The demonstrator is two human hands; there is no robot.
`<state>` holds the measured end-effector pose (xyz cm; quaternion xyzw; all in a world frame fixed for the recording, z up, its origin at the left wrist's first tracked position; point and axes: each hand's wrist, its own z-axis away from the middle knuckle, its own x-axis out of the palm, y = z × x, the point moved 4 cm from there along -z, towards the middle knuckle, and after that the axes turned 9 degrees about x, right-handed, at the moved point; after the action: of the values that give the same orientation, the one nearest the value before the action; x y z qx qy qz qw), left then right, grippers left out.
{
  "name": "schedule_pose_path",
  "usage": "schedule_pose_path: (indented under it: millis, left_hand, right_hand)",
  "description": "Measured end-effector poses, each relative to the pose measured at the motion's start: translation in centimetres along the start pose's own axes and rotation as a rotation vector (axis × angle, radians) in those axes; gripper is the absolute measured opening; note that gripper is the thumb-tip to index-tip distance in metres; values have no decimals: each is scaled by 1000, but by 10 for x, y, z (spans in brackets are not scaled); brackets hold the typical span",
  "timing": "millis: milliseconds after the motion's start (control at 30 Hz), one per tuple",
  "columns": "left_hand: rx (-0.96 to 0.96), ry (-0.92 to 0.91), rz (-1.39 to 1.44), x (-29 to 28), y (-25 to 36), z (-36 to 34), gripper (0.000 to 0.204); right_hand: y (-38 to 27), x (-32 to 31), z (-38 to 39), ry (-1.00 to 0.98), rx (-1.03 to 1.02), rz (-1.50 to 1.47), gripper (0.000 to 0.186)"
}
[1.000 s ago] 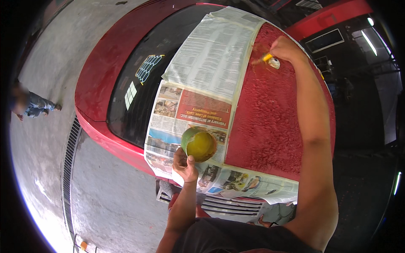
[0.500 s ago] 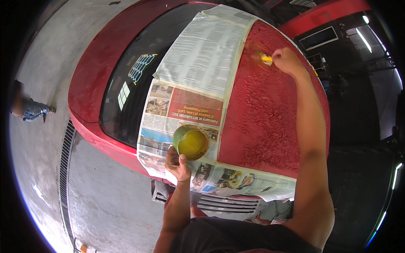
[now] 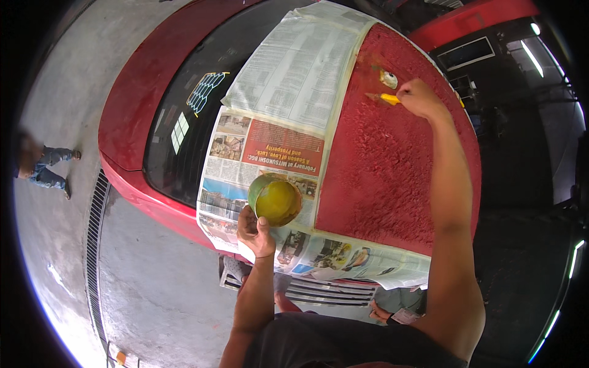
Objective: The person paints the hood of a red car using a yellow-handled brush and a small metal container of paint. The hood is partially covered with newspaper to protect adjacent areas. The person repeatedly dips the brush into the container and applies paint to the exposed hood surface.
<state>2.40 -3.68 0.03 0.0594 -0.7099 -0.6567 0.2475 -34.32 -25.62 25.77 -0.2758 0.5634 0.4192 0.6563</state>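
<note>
My left hand (image 3: 256, 238) grips the side of a round open can (image 3: 258, 187), thumb at the rim, with a yellow-green liquid (image 3: 276, 202) inside. It is held above the newspaper (image 3: 294, 80) taped over part of a red car. My right hand (image 3: 422, 99) is closed on the yellow handle of a paintbrush (image 3: 389, 99), whose brownish tip points left, at or just above the panel. The red panel (image 3: 374, 184) has a rough, wrinkled, wet-looking surface. Just beyond the brush is a small pale opening or fitting (image 3: 388, 78) in the panel.
The car's dark glass (image 3: 165, 153) lies left of the newspaper. Below me, a slatted metal step (image 3: 325, 294) stands by the car, with feet near it. A person (image 3: 49, 165) is on the floor at far left, beside a drain grate (image 3: 94, 245).
My right hand has drawn the paintbrush slightly nearer, uncovering the pale spot in the panel. The left hand still holds the can. At far left, the other person's legs have moved apart.
</note>
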Motion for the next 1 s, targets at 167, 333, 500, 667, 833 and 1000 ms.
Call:
schedule_pose_path:
  millis: [167, 333, 500, 667, 833, 1000]
  left_hand:
    - [2, 29, 13, 3, 2, -1, 76]
    - [13, 15, -22, 0, -1, 1, 76]
    - [30, 36, -32, -1, -4, 2, 77]
    - [47, 52, -46, -1, -5, 2, 78]
    - [-10, -9, -12, -2, -4, 5, 75]
    - [14, -21, -32, -2, -6, 4, 74]
  right_hand:
    - [-9, -25, -24, 79, 162, -274, 33]
    - [-24, -4, -82, 318, 237, -19, 36]
    - [-26, 5, -98, 256, 265, 86, 38]
    - [-34, -8, -108, 113, 159, 165, 34]
    - [-41, -29, -97, -113, 174, -30, 22]
    - [-44, -49, -99, 35, 93, 68, 24]
